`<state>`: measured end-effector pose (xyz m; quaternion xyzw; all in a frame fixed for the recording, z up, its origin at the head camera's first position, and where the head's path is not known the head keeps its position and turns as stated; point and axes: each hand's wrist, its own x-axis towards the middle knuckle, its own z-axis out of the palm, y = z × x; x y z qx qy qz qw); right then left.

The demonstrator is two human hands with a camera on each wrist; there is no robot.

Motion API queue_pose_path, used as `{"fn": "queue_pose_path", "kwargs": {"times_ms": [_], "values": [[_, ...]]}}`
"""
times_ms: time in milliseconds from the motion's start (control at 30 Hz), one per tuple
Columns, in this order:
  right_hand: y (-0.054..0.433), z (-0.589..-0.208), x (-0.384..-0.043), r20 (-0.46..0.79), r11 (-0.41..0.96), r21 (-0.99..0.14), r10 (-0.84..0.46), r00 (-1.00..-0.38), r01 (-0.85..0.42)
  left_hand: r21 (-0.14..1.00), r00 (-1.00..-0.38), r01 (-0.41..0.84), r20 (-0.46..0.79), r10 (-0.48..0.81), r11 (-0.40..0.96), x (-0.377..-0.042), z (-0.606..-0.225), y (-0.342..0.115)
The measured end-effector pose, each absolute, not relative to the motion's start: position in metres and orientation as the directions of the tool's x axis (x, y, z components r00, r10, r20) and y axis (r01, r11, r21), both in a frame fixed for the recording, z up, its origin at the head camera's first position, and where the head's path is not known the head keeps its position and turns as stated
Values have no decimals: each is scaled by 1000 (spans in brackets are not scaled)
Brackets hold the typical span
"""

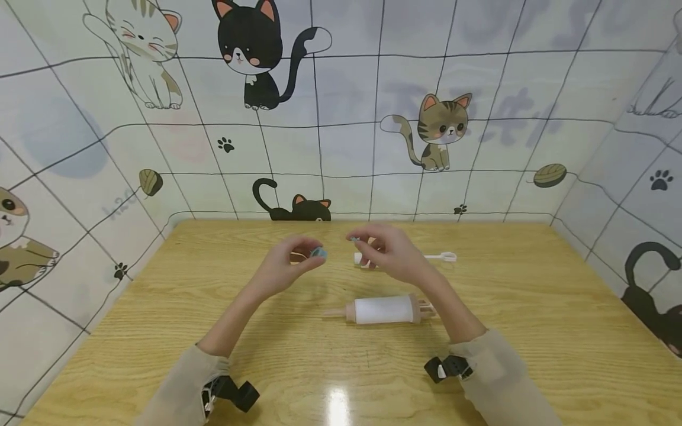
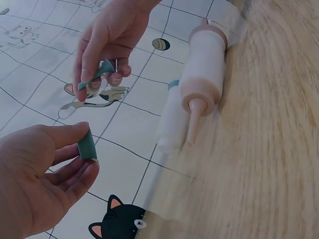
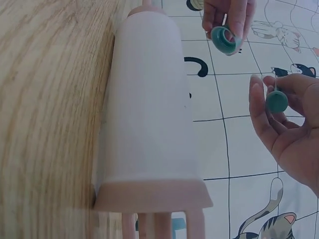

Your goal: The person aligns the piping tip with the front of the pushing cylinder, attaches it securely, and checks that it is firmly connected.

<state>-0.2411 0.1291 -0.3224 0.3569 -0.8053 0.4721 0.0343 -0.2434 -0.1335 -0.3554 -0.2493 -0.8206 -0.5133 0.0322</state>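
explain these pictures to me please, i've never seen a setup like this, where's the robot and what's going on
There's no robot here: these are a person's two bare hands. The wide picture comes from a camera on the head, looking forward and down. The other two come from small cameras worn on the wrists, one each, so they look tilted.

On the wood-grain table lies a large syringe-like tube, white with beige ends. Beyond it is a slimmer white tube, partly hidden by the right hand in the head view.

The left hand holds a hollow blue-green cap. The right hand pinches a smaller blue-green piece. I can't tell exactly what either is.
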Motion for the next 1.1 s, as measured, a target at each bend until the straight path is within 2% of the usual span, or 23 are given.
{"fn": "queue_pose_path", "kwargs": {"times_ms": [300,600,767,1100], "values": [[125,-325,-237,353,305,-740,-583,-732,-600,817,-864,467,340,371,339,-232,-339,-135],[122,-326,-232,341,304,-780,-527,-778,-547,813,-850,494,374,372,310,-227,-334,-130],[121,-327,-231,315,282,-798,-556,-769,-532,810,-829,524,412,379,266,-221,-330,-124],[121,-325,-229,347,250,-789,-572,-743,-562,827,-807,537,447,385,167,-216,-331,-116]]}}
